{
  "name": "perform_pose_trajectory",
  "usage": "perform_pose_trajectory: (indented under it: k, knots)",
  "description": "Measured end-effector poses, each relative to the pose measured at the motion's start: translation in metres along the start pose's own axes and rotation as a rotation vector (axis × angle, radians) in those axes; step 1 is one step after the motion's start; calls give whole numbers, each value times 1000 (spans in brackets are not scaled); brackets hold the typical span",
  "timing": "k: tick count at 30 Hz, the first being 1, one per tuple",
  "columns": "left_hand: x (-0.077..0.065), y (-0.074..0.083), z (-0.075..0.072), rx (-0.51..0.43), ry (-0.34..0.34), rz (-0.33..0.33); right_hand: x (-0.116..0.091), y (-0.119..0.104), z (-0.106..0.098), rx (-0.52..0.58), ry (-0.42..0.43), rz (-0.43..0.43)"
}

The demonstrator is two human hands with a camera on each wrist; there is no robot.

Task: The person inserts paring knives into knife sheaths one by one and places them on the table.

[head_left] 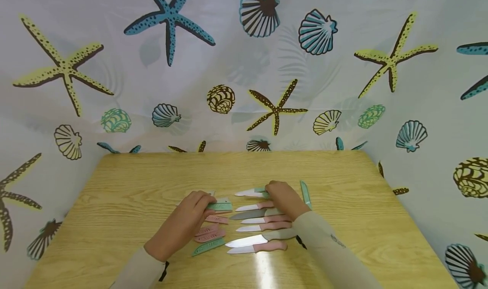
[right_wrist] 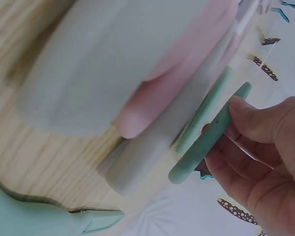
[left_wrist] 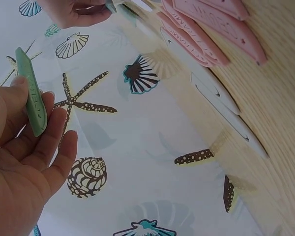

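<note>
left grip [head_left: 184, 220]: pinches green sheath [left_wrist: 34, 96]. right grip [head_left: 284, 200]: pinches green handle [right_wrist: 209, 137]. i judge slow, level movement best.

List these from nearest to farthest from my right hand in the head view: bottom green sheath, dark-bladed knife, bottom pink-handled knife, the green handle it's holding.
1. Green handle: in the right hand.
2. Dark-bladed knife: just below the hand.
3. Bottom pink-handled knife: farther down.
4. Bottom green sheath: lower left.
</note>
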State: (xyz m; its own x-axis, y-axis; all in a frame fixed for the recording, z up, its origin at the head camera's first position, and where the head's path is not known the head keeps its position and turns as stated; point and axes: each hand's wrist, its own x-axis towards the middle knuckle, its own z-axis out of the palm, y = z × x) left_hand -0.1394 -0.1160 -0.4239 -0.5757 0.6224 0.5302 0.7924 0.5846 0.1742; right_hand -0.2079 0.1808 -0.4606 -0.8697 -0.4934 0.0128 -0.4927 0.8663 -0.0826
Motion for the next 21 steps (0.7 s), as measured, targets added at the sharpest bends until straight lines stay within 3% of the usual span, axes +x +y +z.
perform_pose_trajectory:
  k: [6,18,21]
  knots:
    - [0,1,1,-9,9,-10,-9,-6,-13,78,28,33]
    - [2,3,-1,-23,-8,-23,-53,-27,-42,136,383,-122]
    - [3,3,-1,-23,2,-12,-64,-35,-49,137,436,-163]
